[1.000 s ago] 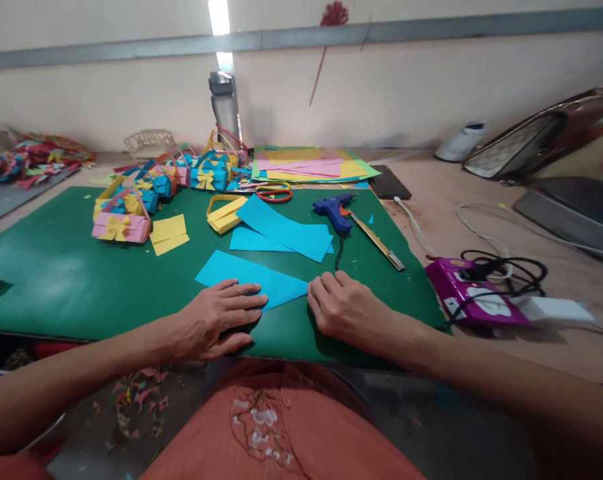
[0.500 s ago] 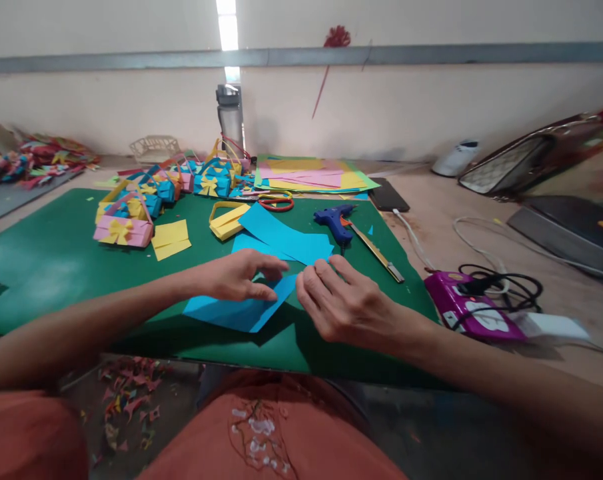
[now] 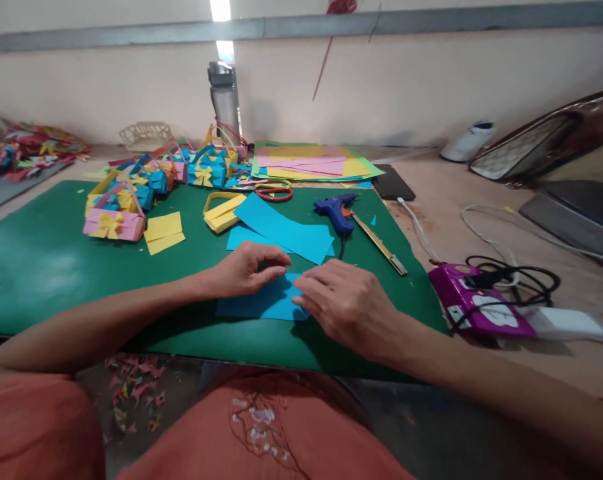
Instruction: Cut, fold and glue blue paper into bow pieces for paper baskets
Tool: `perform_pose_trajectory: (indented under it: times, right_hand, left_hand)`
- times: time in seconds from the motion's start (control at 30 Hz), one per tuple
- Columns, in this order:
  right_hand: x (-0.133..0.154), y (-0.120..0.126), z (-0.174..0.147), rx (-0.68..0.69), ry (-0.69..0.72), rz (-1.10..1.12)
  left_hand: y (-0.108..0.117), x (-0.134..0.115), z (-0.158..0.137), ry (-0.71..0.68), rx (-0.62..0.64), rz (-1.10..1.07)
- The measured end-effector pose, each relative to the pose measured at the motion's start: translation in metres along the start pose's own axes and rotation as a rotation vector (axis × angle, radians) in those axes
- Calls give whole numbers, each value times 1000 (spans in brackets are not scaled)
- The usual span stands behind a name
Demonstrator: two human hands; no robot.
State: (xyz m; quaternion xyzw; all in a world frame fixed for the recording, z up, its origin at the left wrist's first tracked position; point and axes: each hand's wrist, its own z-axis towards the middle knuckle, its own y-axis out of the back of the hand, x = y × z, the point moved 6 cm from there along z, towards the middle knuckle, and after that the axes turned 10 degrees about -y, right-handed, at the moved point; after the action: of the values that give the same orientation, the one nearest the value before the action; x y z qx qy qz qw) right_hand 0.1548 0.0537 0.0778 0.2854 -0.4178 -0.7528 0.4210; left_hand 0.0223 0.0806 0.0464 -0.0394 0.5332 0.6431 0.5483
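Note:
A blue sheet of paper lies nearly flat on the green mat in front of me, its upper and right parts covered by my hands. My left hand hovers over its upper left, thumb and fingers curved with a gap between them. At the sheet's right end is my right hand, its fingers bent and closed on the paper's edge; the fingertips are partly hidden. Just beyond are more blue paper pieces, overlapping, and a folded yellow paper basket with a handle.
Small paper baskets with bows and a yellow paper sit left on the mat. A blue glue gun, a cutter knife, scissors, a phone and a purple power strip are right or behind.
The blue sheet, raised and bent before, now lies flatter and further right. My left hand's thumb and fingers have drawn closer together. The whole view has shifted slightly.

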Motion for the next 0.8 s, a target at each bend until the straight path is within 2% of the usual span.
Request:
perform_pose_trajectory:
  times: [0.1,0.27,0.37,0.53,0.63,0.73,0.8]
  right_hand:
    - [4,-5,-10,61,-1,-17]
    - [18,-20,-24,207,156,-232]
    - [26,-25,-28,201,204,-342]
    - [27,-27,-31,163,188,-462]
    - [23,-26,-29,167,143,-450]
    - [19,-20,-23,135,71,-405]
    - [15,-15,-17,107,29,-371]
  left_hand:
    - [-6,14,-2,-63,-65,129]
    - [-5,25,-1,12,-106,109]
    - [-4,23,0,11,-97,117]
    - [-5,21,-1,-32,-70,172]
    - [-8,9,-4,-141,-49,298]
    - [-15,-17,-9,-351,11,504]
    - [-20,-32,-13,-438,67,686]
